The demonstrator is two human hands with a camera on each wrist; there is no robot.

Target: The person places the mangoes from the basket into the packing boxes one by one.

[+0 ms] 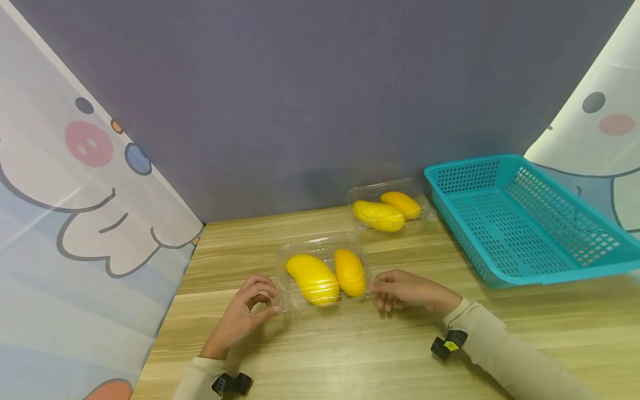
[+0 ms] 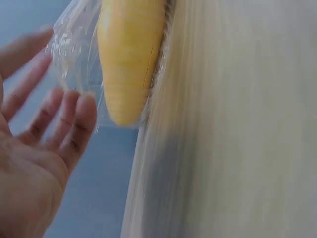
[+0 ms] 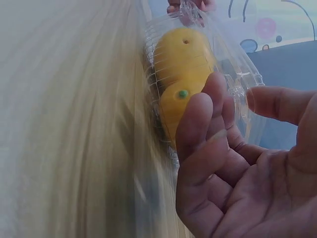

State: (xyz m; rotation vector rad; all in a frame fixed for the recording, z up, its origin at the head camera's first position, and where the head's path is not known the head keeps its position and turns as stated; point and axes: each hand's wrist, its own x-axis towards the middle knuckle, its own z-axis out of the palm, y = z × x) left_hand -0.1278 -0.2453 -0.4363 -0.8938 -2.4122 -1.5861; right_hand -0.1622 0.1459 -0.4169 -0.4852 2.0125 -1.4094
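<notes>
A clear plastic clamshell box (image 1: 300, 247) holding two yellow mangoes (image 1: 312, 278) sits on the table between both hands. Reflections streak across the plastic over the fruit. My left hand (image 1: 247, 308) is at the box's left edge, thumb and fingers spread apart with the fingertips right at the plastic. In the left wrist view, one mango (image 2: 130, 59) shows through the box beside those fingers (image 2: 79, 124). At the opposite edge, my right hand (image 1: 407, 289) pinches the plastic rim between thumb and finger, its other fingers (image 3: 198, 163) curled below.
A second clear box (image 1: 362, 193) with two yellow mangoes (image 1: 380, 215) stands farther back, near the grey wall (image 1: 300, 111). To the right is a turquoise perforated basket (image 1: 500, 233). Cartoon-printed curtains (image 1: 60, 183) hang at both sides of the wooden table (image 1: 340, 355).
</notes>
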